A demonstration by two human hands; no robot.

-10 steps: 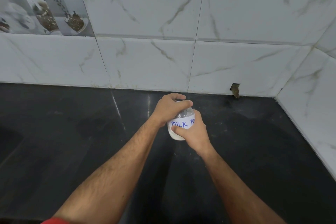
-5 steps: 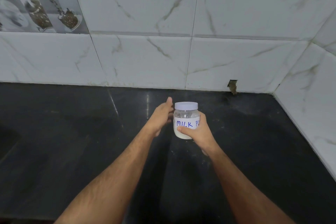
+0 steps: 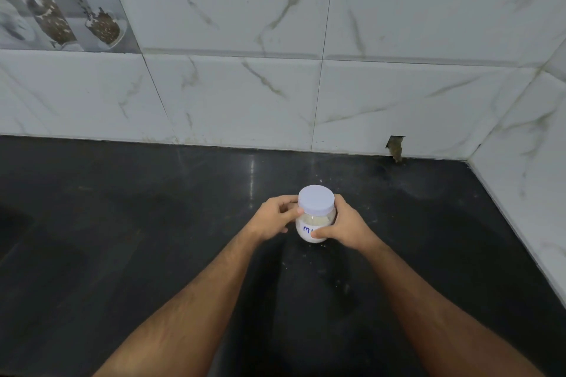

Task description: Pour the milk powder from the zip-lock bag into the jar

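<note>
Jar (image 3: pixel 315 220) capped, both my hands clasping it
Left hand (image 3: pixel 273 221), right hand (image 3: pixel 343 225) grip its sides; feels light, slick, rigid — hold below lid (image 3: pixel 316 199)

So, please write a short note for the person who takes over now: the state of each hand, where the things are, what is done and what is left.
Left hand: grip closed on the jar, thumb just under the lid.
Right hand: grip closed on the jar's other side, thumb over the label.
Jar: upright on the black counter, lid on, white powder inside.
Zip-lock bag: not in view.
Done: the powder appears to be in the jar and the lid is on.
Left: probably only to let go; I cannot tell whether the lid is tight.
</note>
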